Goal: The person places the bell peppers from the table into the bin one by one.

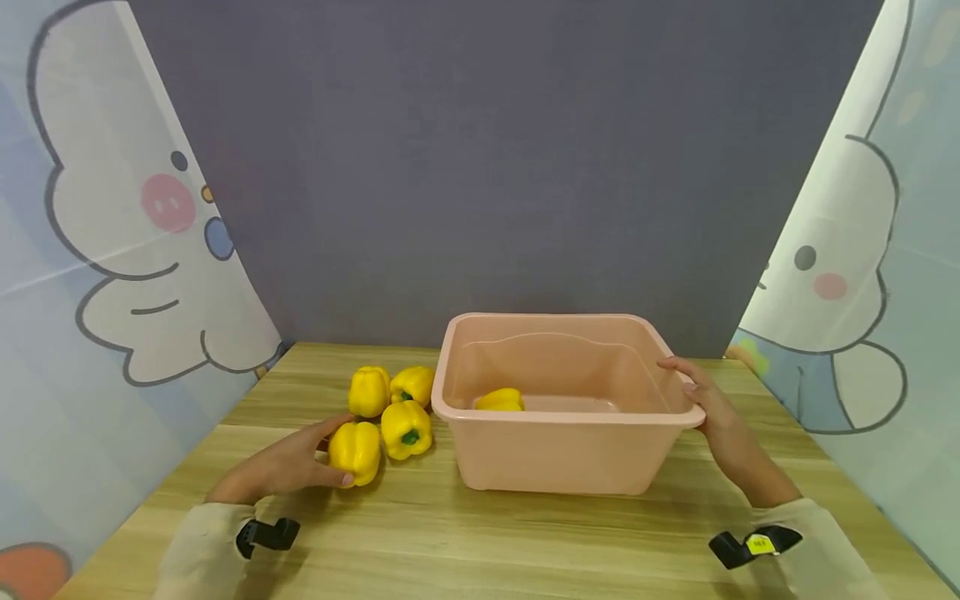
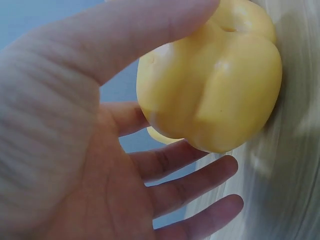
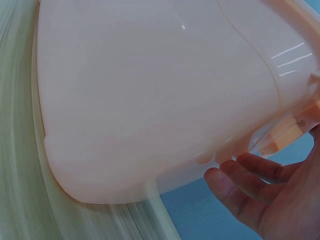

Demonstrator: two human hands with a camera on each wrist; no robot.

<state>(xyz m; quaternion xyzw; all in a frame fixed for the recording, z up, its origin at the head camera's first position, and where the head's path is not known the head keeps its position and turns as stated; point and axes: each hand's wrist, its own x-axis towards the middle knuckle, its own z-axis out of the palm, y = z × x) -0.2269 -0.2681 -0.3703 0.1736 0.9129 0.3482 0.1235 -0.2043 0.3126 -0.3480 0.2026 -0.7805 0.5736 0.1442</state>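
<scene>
At the left of the table, my left hand holds a yellow bell pepper between thumb and fingers. In the left wrist view the thumb lies across one side of that pepper, and the lower fingers spread out past it. Three more yellow bell peppers cluster beside it. A pink plastic bin stands at the middle, with one yellow pepper visible inside. My right hand grips the bin's right rim; its fingers curl beneath the rim in the right wrist view.
The wood-grain table runs back to a dark grey panel. Cartoon-printed sheets flank both sides. Black straps with small devices sit on both wrists over pale sleeves.
</scene>
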